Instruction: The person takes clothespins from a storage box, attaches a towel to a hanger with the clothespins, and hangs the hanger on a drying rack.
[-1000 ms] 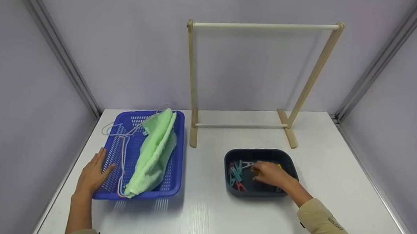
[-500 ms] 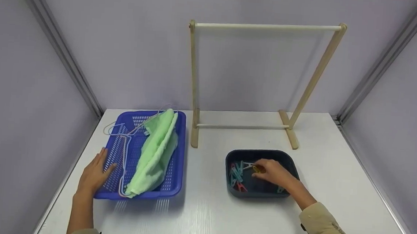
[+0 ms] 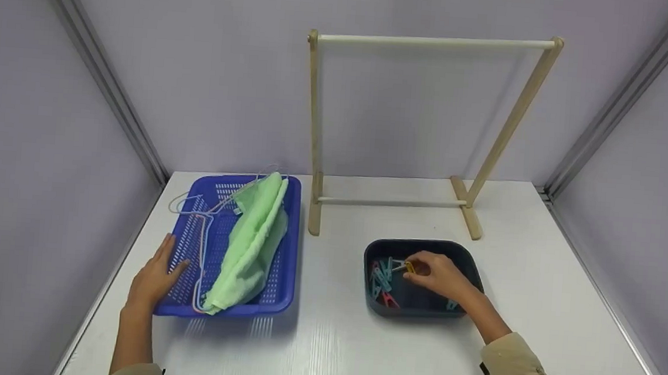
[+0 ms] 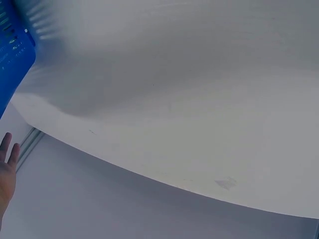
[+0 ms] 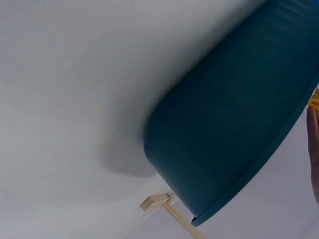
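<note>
Your right hand (image 3: 438,276), in the lower right of the frame, pinches a yellow clothespin (image 3: 410,267) between thumb and fingertips, over the dark rectangular bin (image 3: 419,313). The clothespin lies at the left-facing end of your grip, and its long axis looks steep in the frame, crossing the line of your forearm rather than following it; the fingers hide part of it, so you cannot read its exact tilt. In the right wrist view a bit of yellow shows past the bin's rim at the right edge, so I judge it to be held at about rim height or above. Just left of the grip is a pale clothespin (image 3: 399,265), and I cannot tell whether the two touch. Teal clothespins (image 3: 382,278) and a red clothespin (image 3: 389,299) lie farther left inside the bin. Your left hand (image 3: 154,278), lower left, rests at the left rim of the blue basket (image 3: 289,267), fingers extended and thumb apart, pinching nothing. That hand is much the nearer to the light green towel (image 3: 251,240) and the wire hangers (image 3: 208,215) in the basket; from the clothespin, the towel lies well off to the left, while the rack's white top rail (image 3: 438,42) spans the upper right.
</note>
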`<state>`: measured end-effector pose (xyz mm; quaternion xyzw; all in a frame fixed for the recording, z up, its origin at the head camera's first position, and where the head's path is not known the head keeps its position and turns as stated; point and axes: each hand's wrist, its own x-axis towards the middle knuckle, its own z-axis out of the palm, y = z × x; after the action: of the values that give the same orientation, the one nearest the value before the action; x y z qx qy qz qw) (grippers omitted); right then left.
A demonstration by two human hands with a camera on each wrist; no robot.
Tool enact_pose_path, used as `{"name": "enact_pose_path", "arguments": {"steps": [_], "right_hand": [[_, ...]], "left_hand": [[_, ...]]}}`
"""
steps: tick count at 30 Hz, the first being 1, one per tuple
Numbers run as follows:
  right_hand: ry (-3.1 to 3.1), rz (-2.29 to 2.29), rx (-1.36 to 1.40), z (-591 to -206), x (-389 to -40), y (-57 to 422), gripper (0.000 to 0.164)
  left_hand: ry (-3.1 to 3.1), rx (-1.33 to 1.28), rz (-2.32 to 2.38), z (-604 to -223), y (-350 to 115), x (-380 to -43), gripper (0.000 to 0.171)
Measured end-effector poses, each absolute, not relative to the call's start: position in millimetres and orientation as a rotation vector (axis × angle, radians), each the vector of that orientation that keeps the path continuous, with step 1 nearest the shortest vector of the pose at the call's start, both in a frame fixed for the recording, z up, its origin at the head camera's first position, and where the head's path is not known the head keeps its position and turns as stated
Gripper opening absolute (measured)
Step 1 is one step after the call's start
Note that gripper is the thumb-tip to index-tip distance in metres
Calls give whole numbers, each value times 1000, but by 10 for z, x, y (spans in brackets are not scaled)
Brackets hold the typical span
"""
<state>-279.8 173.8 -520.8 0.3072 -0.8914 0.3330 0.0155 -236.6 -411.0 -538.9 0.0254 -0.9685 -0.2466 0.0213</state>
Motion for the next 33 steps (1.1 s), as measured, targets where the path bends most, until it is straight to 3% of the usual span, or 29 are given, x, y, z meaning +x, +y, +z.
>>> {"name": "enact_pose_path", "arguments": {"steps": [33], "right_hand": [[-2614,1258,878,-4947,-2672,1705,29]], "left_hand": [[-2984,78,-774,-5373,-4099,-2353,75]]}}
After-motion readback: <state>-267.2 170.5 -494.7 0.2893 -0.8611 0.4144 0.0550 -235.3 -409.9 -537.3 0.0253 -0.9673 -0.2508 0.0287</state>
